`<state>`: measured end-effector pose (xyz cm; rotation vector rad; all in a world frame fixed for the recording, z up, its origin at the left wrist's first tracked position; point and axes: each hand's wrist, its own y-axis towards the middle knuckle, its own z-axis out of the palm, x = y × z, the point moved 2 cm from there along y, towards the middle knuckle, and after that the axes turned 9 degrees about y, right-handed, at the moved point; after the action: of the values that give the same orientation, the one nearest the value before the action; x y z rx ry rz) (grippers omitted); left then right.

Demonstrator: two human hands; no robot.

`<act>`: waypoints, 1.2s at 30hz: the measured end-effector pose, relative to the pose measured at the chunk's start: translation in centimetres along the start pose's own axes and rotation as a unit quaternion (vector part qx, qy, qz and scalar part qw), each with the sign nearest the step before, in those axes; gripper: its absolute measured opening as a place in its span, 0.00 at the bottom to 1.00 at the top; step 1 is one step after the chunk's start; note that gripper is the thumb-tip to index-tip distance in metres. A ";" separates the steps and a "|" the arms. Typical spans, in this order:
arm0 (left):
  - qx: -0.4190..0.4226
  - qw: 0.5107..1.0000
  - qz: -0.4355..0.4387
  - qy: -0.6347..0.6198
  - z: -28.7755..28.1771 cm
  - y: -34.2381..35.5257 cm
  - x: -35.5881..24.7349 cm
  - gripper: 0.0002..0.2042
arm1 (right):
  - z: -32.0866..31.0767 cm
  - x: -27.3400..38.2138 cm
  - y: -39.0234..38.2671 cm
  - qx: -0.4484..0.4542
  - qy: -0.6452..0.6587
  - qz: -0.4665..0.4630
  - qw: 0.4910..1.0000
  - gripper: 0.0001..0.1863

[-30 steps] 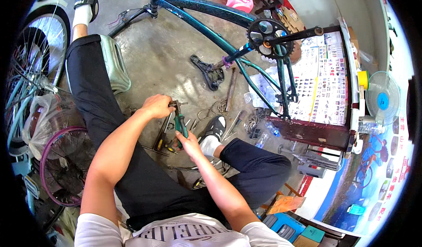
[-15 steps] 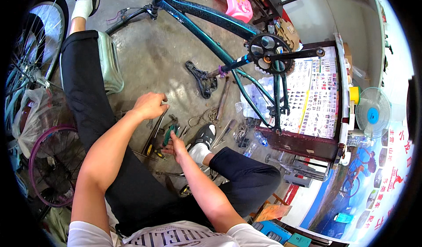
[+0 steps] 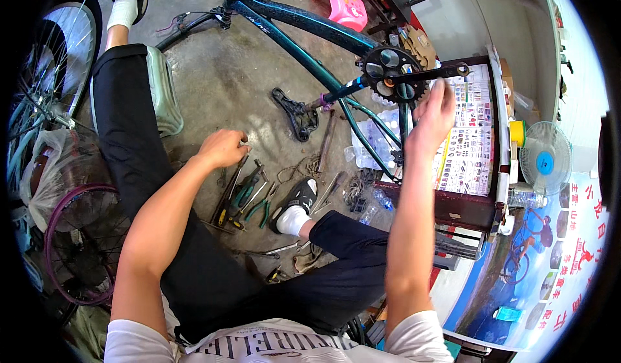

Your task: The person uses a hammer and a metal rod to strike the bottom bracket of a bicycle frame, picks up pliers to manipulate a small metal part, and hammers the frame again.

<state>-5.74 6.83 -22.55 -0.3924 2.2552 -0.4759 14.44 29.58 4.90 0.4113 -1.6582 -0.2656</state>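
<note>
My left hand [image 3: 224, 148] hovers over the floor near the tools, fingers curled in a pinch. Whatever it holds, if anything, is too small to make out. My right hand [image 3: 435, 116] is raised at the bicycle frame, fingers stretched toward the black crank arm [image 3: 432, 76]; I cannot tell whether they touch it. Behind the crank arm sits the black chainring [image 3: 381, 62], fitted on the dark teal bicycle frame [image 3: 294, 51]. Green-handled pliers [image 3: 260, 212] lie on the floor beside my shoe [image 3: 299, 201]. More pliers and screwdrivers [image 3: 231, 198] lie next to them.
A dark red cabinet [image 3: 453, 206] with a printed parts sheet stands behind the frame's rear. A white fan [image 3: 547, 159] is at the right. A bicycle wheel [image 3: 63, 85] and a purple rim [image 3: 55, 234] stand at the left. A pink stool [image 3: 347, 7] is at the far side.
My right hand has let go of the green-handled pliers, now on the floor, and moved up and right to the crank. My left hand stays nearly in place.
</note>
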 end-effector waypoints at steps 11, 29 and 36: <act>-0.012 0.999 -0.001 0.029 0.4 0.3 0.9 0.21 | 1.2 1.1 3.1 0.140 0.002 -0.072 0.987 0.08; -0.025 0.999 -0.012 0.031 1.2 1.3 1.9 0.20 | 0.7 1.5 3.7 0.143 -0.056 -0.021 0.988 0.11; -0.058 0.996 -0.047 0.041 0.0 1.9 4.3 0.22 | -5.6 -1.0 1.9 0.198 -0.131 -0.078 0.968 0.21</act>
<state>-8.78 6.68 -26.18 -0.5503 2.3581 -0.4170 19.87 32.13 5.48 0.8393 -1.9461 -0.1044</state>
